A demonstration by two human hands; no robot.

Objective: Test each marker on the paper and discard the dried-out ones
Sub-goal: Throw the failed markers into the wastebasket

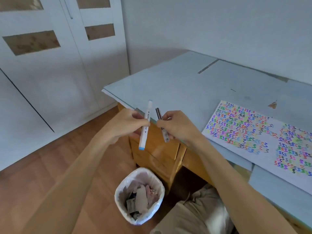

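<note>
Left hand [125, 126] grips blue marker [145, 125], right hand [177, 126] brown marker [161, 124], both near-upright above bin [118, 190]; release straight down over its opening.

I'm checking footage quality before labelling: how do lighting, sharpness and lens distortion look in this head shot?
Head view: soft, even, bluish daylight with only faint shadows; strong wide-angle bending along the desk edge and door frames; overall slightly soft, so the print on the white marker in the left hand and the dark marker in the right hand is unreadable; no strong glare.
</note>
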